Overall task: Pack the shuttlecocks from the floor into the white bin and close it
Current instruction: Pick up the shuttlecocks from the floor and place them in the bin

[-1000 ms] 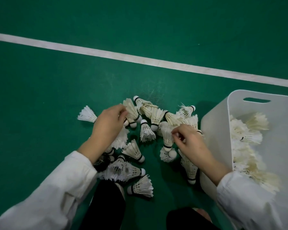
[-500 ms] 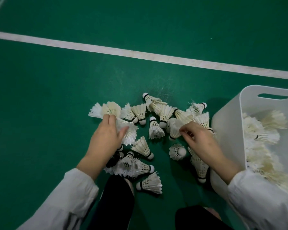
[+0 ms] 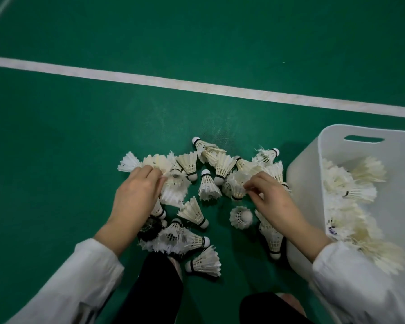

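Observation:
Several white feather shuttlecocks point(image 3: 208, 185) lie in a loose pile on the green floor in front of me. My left hand point(image 3: 136, 195) rests on the left part of the pile, its fingers closed over a clump of shuttlecocks point(image 3: 158, 163). My right hand point(image 3: 270, 197) pinches the feathers of one shuttlecock point(image 3: 237, 183) at the pile's right side. The white bin point(image 3: 302, 183) stands open on the right and holds many shuttlecocks point(image 3: 351, 190). One black shuttlecock point(image 3: 150, 228) lies under my left wrist.
A white court line point(image 3: 197, 85) crosses the green floor beyond the pile. My dark trouser legs point(image 3: 154, 288) and feet sit at the bottom edge, close to the nearest shuttlecocks. No lid for the bin is in view.
My left hand has moved out to the far-left shuttlecocks and closed on them. My right hand stays at the right of the pile, pinching a shuttlecock. The view has shifted slightly left.

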A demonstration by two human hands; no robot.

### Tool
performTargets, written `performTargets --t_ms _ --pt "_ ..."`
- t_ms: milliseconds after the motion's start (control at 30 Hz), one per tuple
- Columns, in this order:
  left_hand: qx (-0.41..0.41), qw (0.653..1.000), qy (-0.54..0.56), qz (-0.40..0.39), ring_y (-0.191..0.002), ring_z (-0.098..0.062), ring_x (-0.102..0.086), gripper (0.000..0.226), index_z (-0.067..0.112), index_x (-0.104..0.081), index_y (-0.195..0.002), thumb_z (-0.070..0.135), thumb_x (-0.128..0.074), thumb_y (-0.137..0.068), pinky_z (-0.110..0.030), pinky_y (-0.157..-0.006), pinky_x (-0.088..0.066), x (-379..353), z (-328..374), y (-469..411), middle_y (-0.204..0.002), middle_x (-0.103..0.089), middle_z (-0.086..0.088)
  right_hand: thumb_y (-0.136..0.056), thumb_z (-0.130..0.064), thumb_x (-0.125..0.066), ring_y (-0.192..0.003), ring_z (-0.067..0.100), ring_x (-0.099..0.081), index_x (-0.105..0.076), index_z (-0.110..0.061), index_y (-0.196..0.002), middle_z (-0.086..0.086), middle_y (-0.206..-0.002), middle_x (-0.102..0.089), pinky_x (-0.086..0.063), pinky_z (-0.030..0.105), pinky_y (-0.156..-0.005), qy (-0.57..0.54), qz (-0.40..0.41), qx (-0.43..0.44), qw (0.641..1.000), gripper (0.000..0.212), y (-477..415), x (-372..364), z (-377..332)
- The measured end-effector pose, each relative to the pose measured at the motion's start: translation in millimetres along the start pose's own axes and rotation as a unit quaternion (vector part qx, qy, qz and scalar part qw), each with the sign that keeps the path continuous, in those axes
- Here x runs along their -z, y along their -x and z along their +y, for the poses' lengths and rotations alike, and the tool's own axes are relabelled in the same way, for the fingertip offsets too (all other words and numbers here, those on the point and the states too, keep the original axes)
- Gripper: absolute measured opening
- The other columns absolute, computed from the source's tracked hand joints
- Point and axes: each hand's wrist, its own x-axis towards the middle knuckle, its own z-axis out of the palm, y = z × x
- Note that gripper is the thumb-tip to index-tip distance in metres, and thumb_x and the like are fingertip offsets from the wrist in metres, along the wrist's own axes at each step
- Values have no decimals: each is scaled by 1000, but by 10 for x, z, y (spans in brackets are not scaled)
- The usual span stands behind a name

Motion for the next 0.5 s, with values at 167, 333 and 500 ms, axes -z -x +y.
performTargets --t_ms 167,333,500 --pt "-109 992 57 11 -71 -17 -52 25 11 -62 -82 33 -51 -90 -27 -59 -42 334 428 -236 -78 -58 0 -81 4 -62 -73 13 -51 -64 -4 -85 -2 -84 -52 -37 6 -71 -23 79 17 996 9 166 298 -109" --pt "-225 974 37 -12 -78 -20 -52 38 11 -60 -88 39 -34 -94 -35 -64 -48 705 1054 -528 -84 -58 0 -83 0 -60 -77 9 -50 -65 -4 -87 6 -86 -59 -38 13 -76 -20 159 10 987 7 486 646 -102" --pt "-326 944 1 -46 -74 -17 -45 35 12 -52 -91 34 -25 -96 -39 -61 -49 798 1686 -642 -83 -52 0 -84 0 -61 -83 6 -51 -68 -6 -90 3 -89 -60 -38 8 -79 -19 247 -48 968 10 888 1041 175"
